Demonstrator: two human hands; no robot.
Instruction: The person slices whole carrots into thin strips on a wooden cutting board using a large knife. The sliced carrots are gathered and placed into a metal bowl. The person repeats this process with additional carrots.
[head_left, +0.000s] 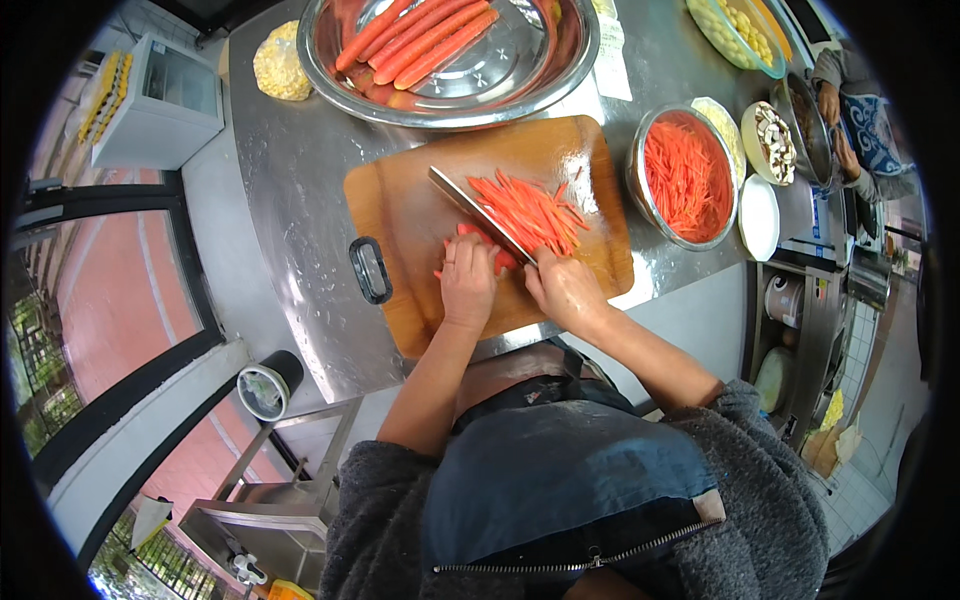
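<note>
My left hand (469, 279) presses down on sliced carrot (504, 260) on a wooden cutting board (405, 187). In my right hand (568, 289) is the handle of a kitchen knife (480, 212), mostly hidden by the fingers. Its blade lies slantwise between the carrot under my left hand and a heap of carrot strips (529, 210) on the right. Beyond the board, a large steel basin (450, 120) holds several peeled carrots (435, 45). Right of the board is a steel bowl (637, 176) full of carrot strips.
A bag of yellow pieces (281, 64) lies beside the basin on the steel table (285, 195). At right stand a white dish (759, 217), a bowl of chopped mushrooms (772, 142) and a clear tub (705, 30). Another person's hands (844, 154) are at a metal pan (821, 169).
</note>
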